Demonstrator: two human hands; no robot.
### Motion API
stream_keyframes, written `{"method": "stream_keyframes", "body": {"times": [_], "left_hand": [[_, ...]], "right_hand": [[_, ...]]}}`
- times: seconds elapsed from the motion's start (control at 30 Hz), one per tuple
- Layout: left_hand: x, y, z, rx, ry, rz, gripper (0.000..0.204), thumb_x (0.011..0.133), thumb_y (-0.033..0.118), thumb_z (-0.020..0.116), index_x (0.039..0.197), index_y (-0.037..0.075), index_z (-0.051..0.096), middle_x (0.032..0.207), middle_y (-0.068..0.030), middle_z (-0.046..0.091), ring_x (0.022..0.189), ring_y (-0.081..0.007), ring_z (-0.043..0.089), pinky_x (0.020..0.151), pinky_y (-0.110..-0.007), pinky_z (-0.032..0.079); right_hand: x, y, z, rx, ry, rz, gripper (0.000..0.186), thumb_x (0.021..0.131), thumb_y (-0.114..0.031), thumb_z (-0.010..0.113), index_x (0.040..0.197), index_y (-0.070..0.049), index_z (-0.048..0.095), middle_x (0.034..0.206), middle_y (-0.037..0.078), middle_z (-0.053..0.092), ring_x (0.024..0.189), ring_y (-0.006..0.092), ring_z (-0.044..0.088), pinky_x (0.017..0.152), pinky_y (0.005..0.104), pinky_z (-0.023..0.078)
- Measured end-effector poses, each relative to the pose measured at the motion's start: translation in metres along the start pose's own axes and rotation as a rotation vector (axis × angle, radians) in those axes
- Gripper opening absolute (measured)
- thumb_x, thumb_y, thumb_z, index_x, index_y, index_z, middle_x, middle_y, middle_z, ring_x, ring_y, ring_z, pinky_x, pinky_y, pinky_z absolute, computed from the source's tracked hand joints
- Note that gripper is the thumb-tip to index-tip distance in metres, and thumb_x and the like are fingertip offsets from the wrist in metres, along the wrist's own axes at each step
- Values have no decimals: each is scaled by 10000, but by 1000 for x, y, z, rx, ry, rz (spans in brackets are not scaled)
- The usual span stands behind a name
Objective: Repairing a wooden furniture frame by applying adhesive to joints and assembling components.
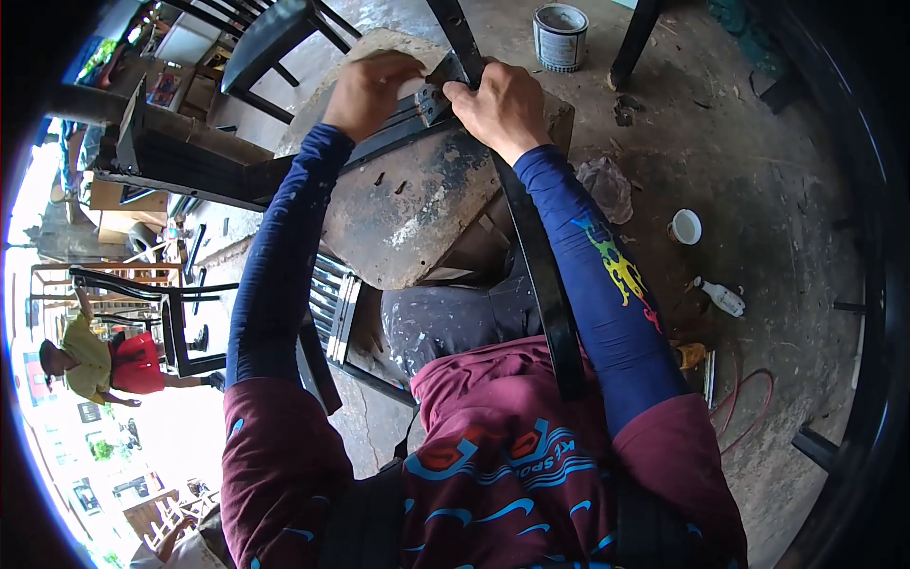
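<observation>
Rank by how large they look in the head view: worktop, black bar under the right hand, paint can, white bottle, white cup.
1. Worktop
2. Black bar
3. Paint can
4. White bottle and white cup: too alike to rank; the bottle looks longer, the cup broader.

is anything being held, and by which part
The right hand grips a long black bar partway along its length; whether the left hand holds anything cannot be told.

A slatted wooden frame (387, 138) lay on the flat wooden counter (408, 228), a cylindrical metal can (561, 40) behind, a round cup (685, 227) to its right.
</observation>
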State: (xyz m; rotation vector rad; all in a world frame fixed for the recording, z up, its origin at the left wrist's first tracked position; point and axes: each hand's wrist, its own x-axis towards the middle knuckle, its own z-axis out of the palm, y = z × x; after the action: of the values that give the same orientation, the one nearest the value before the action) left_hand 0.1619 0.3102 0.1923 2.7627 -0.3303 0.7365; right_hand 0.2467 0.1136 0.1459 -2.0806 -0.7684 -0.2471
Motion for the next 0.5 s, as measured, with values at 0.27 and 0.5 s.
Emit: {"method": "stream_keyframes", "body": {"times": [0.27, 0.5], "left_hand": [[-2, -6, -14, -596, 65, -491, 218, 967, 68, 628, 1128, -61, 697, 832, -100, 734, 741, -143, 699, 706, -279, 568], [-6, 10, 3, -548, 33, -650, 165, 942, 39, 626, 1018, -94, 687, 804, -98, 730, 684, -141, 690, 654, -274, 554]], "right_hand": [[1, -1, 1, 1, -15, 13, 513, 795, -469, 711, 777, 43, 705, 785, 275, 693, 780, 435, 701, 719, 479, 558], [2, -2, 2, -18, -28, 18, 553, 792, -502, 715, 771, 50, 704, 790, 284, 690, 774, 436, 702, 715, 479, 556]]}}
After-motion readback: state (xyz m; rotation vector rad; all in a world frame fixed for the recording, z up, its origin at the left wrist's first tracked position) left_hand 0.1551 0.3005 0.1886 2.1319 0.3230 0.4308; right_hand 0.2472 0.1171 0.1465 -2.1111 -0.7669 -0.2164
